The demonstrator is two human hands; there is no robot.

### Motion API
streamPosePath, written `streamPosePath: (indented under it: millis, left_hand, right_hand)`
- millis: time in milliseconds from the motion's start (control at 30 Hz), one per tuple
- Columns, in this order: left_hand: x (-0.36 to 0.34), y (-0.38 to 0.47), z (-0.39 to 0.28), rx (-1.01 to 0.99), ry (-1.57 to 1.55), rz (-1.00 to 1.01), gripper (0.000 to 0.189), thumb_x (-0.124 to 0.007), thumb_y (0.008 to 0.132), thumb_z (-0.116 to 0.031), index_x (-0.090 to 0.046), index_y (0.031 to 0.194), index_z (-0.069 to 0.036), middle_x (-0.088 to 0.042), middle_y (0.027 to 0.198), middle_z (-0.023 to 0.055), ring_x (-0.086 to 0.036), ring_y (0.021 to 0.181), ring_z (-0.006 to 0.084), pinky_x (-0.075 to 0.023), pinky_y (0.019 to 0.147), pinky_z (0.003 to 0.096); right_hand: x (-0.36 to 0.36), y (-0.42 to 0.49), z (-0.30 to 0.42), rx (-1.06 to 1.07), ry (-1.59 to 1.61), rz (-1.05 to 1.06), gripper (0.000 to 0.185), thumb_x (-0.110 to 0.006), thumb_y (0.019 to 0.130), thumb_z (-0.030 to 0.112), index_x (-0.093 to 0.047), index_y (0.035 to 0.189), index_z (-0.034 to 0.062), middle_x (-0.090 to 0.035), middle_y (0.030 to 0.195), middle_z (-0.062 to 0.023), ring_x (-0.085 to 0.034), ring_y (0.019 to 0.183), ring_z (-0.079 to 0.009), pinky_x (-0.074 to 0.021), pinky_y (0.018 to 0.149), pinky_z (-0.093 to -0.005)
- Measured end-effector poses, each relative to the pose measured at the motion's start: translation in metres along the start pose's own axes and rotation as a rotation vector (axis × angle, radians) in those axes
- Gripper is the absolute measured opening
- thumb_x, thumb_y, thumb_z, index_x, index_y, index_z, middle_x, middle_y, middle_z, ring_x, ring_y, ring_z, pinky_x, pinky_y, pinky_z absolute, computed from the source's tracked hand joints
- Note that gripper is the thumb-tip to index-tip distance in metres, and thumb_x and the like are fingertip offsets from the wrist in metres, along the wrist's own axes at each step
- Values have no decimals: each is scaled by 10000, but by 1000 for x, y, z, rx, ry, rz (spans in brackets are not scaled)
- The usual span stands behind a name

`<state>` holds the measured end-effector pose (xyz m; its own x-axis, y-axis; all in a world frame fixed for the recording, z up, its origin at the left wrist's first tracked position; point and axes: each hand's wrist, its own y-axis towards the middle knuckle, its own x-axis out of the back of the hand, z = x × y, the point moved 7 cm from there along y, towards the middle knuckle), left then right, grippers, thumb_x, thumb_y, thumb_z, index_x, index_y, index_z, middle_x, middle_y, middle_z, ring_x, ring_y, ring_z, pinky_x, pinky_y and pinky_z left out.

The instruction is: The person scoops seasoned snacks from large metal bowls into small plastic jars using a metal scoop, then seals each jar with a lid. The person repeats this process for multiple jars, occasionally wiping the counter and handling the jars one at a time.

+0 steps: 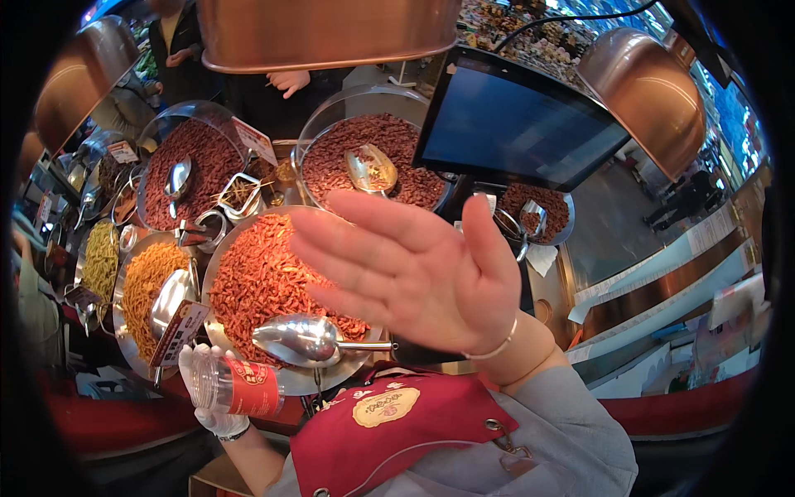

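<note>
My right hand (410, 267), bare and with a thin bracelet at the wrist, is raised palm up towards my head with fingers stretched out. Nothing is in it. It hides part of a large metal bowl (214, 292) of reddish-orange dried shreds (254, 279). A shiny metal scoop (298, 338) rests at the near side of that bowl. Low on the left, my left hand (223, 424) wears a white glove and grips a clear plastic jar (211, 382) with a red label. The jar lies sideways, its ridged end to the left; no contents can be made out.
Bowls of dark red pieces (192, 136) and orange shreds (149, 267) surround me, with scoops and sign cards (180, 332). A dark screen (515, 118) stands at the back right. Copper lamp shades (329, 31) hang overhead. Across the counter a person's hand (289, 81) shows.
</note>
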<state>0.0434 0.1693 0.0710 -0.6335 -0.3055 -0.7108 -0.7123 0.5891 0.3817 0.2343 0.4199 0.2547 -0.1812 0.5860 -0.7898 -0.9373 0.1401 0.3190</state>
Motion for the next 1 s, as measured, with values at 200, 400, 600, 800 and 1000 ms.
streamPosePath:
  millis: [200, 400, 600, 800, 1000]
  left_hand:
    - [-20, -13, -20, -65, 80, 60, 997, -885, 770, -304, -330, 1561, -59, -486, 1459, 144, -511, 1336, 307, -410, 1175, 491]
    - [11, -44, -44, -93, 174, -30, 994, -897, 760, -316, -349, 1552, -73, -502, 1449, 143, -530, 1316, 307, -413, 1171, 491]
    - [53, -42, -36, 34, 213, -222, 956, -864, 794, -384, -360, 1549, -83, -505, 1460, 150, -545, 1302, 308, -419, 1161, 502]
    - [10, -10, -31, -95, 247, 37, 960, -794, 845, -470, -328, 1564, -35, -504, 1460, 164, -553, 1294, 304, -424, 1141, 495]
    - [-46, 49, 48, -54, 430, 132, 995, -787, 839, -498, -307, 1569, -22, -495, 1471, 171, -535, 1318, 312, -413, 1150, 493]
  right_hand:
    - [-87, 19, -70, -372, 73, 399, 829, -345, 1071, 557, -256, 1571, -98, -261, 1660, -230, -233, 1563, -287, -141, 1283, -424]
    - [-94, 28, -108, -622, -86, 351, 1009, -404, 1015, 686, -288, 1529, -174, -300, 1633, -278, -303, 1537, -320, -140, 1275, -413]
    - [-77, 31, -103, -274, -72, 333, 783, -349, 1085, 533, -362, 1518, -119, -409, 1575, -262, -391, 1488, -331, -283, 1247, -454]
    - [27, -54, -22, 17, -306, -279, 709, -425, 1074, 491, -403, 1521, -59, -485, 1529, -249, -502, 1410, -328, -376, 1191, -464]
    - [49, -318, 86, 808, -704, -1159, 378, -628, 1013, 251, -607, 1319, 30, -682, 1249, -118, -646, 1162, -223, -523, 1006, -384]
